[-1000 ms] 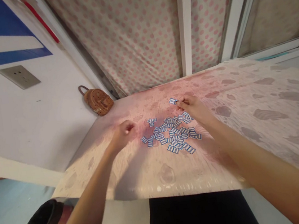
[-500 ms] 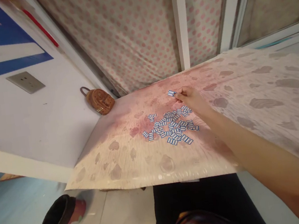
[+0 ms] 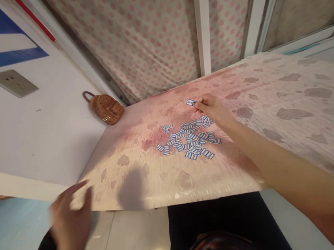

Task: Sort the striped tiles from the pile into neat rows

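Observation:
Between the thumb and fingers of my right hand is a small white card with blue edging, held above the far side of the pile. A scattered pile of similar blue-and-white pieces lies on the patterned tablecloth, many overlapping. A few of them lie slightly apart at the pile's left. At the table's near left corner, my left hand is raised with thumb and fingers spread and nothing in it. It is slightly blurred, and its shadow falls on the cloth.
A brown backpack-shaped item rests at the table's left edge against the wall. A wall socket is above it to the left. Polka-dot curtains hang behind the table. A dark-lined bin stands on the floor, partly behind my left hand.
My left hand has come into view at the lower left, beside the table corner. My right hand keeps hold of the card in nearly the same place. The view has shifted slightly.

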`<control>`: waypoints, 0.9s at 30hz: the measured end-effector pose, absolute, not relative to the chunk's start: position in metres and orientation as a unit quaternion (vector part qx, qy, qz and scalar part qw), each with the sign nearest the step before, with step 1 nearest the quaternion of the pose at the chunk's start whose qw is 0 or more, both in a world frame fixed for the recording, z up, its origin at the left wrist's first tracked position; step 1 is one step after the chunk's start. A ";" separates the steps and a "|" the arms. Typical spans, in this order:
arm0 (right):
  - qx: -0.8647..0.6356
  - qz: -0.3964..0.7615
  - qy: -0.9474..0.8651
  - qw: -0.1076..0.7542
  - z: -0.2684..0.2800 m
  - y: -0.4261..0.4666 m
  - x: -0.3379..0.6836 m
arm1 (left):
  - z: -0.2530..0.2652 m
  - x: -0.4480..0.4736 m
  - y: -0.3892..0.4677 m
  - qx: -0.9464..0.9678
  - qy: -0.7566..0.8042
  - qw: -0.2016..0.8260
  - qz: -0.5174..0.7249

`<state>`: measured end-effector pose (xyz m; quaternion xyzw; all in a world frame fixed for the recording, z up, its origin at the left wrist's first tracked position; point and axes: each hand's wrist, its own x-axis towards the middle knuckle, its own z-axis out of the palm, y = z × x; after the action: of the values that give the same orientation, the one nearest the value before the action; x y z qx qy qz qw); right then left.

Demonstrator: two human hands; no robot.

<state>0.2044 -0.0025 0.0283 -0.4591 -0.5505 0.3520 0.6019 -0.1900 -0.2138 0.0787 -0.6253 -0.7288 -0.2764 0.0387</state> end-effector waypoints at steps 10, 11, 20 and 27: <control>-0.476 0.337 -0.561 0.588 0.029 -0.005 0.204 | 0.007 -0.003 -0.078 -0.820 -0.476 -0.214 -0.236; -0.475 0.333 -0.563 0.589 0.030 -0.005 0.204 | 0.005 0.001 -0.075 -0.821 -0.475 -0.216 -0.230; -0.460 0.342 -0.567 0.592 0.027 -0.005 0.200 | -0.003 0.001 -0.066 -0.780 -0.464 -0.347 -0.234; -0.462 0.338 -0.581 0.578 0.021 -0.003 0.201 | 0.004 -0.003 -0.011 -0.669 -0.458 -0.441 -0.384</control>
<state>0.2013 -0.0030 0.0214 -0.4623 -0.5809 0.3382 0.5783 -0.0032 -0.0111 0.0044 -0.6692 -0.4583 -0.3836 -0.4415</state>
